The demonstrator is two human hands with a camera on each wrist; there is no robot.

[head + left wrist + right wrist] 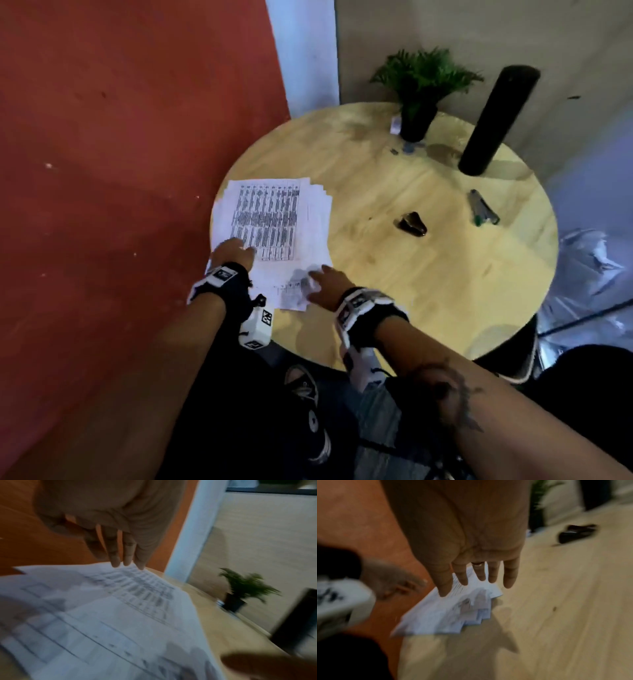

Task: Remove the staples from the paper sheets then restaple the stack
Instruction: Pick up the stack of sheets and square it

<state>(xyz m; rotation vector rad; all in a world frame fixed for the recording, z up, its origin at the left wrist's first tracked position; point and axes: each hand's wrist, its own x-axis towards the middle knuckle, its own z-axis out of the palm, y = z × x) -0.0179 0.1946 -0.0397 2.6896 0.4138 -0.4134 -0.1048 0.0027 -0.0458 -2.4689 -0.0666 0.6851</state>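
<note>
Several printed paper sheets [270, 212] lie loosely fanned at the left edge of the round wooden table [428, 274]. My left hand [245, 248] rests flat on the sheets' near left part, and its straight fingertips [126, 561] touch the paper [120, 622]. At the near right corner of the fanned stack [450, 612], my right hand [317, 274] lies with spread, straight fingers [493, 574]. A small dark staple remover [412, 224] sits mid-table to the right of the papers. Farther right lies a grey and green stapler [483, 208]. No staple can be made out.
A potted green plant [421, 96] and a tall black cylinder [496, 120] stand at the far side of the table. A red wall [120, 154] runs close along the left. Bare wood lies between the papers and the tools.
</note>
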